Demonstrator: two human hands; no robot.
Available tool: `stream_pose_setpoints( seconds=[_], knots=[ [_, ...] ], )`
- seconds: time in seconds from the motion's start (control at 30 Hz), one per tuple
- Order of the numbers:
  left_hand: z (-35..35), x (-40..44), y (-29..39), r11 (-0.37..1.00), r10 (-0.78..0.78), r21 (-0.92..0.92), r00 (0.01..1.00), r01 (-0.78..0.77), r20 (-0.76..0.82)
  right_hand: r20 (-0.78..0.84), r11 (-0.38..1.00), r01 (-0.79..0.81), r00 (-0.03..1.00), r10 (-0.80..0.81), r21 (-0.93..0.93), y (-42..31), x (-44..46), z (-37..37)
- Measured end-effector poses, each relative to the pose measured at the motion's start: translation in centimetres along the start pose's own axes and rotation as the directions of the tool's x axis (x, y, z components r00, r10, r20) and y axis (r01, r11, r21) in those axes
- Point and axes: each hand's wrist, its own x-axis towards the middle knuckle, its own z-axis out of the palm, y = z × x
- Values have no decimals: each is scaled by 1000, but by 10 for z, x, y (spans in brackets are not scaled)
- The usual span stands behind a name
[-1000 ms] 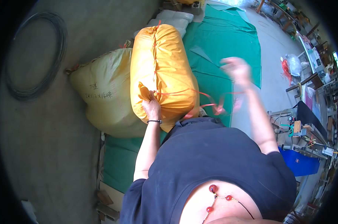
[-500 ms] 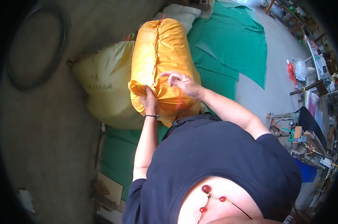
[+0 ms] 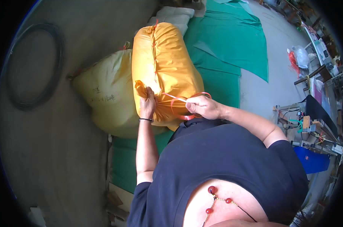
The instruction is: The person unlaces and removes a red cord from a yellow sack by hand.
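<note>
Wide floor (image 3: 251, 89) edges green sheeting (image 3: 228, 41); hands (image 3: 148, 105) (image 3: 208, 107) grip sack (image 3: 170, 56), ribbon (image 3: 175, 97).

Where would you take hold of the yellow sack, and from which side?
Probably by the bunched ear at the near left of the yellow sack, coming from the person's side. It stands out from the plump, rounded body, so there is something to close around. The left hand grips there; the right hand holds red string.

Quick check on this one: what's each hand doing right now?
Left hand: closed, gripping the gathered corner of the yellow sack.
Right hand: closed, holding the red string.
</note>
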Motion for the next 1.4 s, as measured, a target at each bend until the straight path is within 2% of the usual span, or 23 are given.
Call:
stream_pose_setpoints(
  seconds=[0.07,0.1,0.13,0.23,0.27,0.37,0.4,0.5,0.53,0.57,0.63,0.7,0.73,0.8,0.9,0.93,1.0,1.07,1.17,1.23,1.33,1.37,1.4],
  knots=[
    [-14,-16,37,872,223,402,958,-279,181,66,991,103,993,-97,-81,-13,2,1],
    [-25,-12,43,754,359,450,874,-478,328,106,981,152,985,-140,-119,-18,7,4],
    [-26,-12,46,838,320,348,895,-421,312,87,982,163,984,-155,-99,-19,13,5],
    [-22,-8,29,927,322,90,898,-363,299,-4,623,424,825,-565,-657,-49,10,9],
    [-22,-4,21,930,346,15,890,-367,299,-9,677,349,885,-465,-648,-52,7,2],
    [-36,-13,59,471,594,585,728,-660,343,11,645,188,963,-269,-741,-32,-5,-11],
    [-39,-20,67,641,267,652,915,-404,304,-4,638,155,971,-241,-754,-23,-13,-13],
    [-44,-4,56,530,132,749,911,-398,390,-6,605,94,987,-161,-791,11,-49,-2],
    [-42,3,66,727,-82,643,900,-239,428,31,615,114,989,-144,-780,25,-52,9],
    [-40,10,77,847,-283,530,821,-29,496,60,628,127,990,-127,-768,40,-56,24],
    [-37,27,51,927,-305,364,755,95,581,153,733,327,943,-295,-597,61,-33,68],
    [-37,30,59,917,-329,395,668,57,668,328,787,97,934,139,-609,51,20,122],
    [-36,32,61,905,-348,424,617,26,706,285,871,125,958,18,-474,83,46,156],
    [-23,36,67,782,-441,608,570,-134,693,298,892,59,950,87,-447,39,115,203],
    [7,26,78,420,-514,809,627,-412,586,70,997,-71,995,70,11,18,189,239],
    [11,23,53,356,-417,816,704,-455,575,-30,969,-98,994,108,225,16,208,239],
    [-3,23,29,411,-347,789,722,-457,599,-218,789,-39,952,215,613,15,244,234],
    [-25,30,40,599,-366,696,638,-396,678,-348,619,100,890,295,779,18,273,230],
    [-32,38,38,707,-332,587,547,-394,768,-469,533,241,814,345,811,26,305,229],
    [-28,35,11,712,-321,603,597,-360,735,-515,563,268,787,340,782,33,315,235],
    [-16,24,-37,724,-206,608,738,-327,643,-500,836,148,850,166,529,68,295,270],
    [-19,10,-27,656,-148,644,770,-393,621,-315,966,0,945,84,257,82,253,282],
    [-22,-1,-20,640,-48,638,807,-428,589,-39,885,138,990,-134,444,77,194,279]
  ],
)
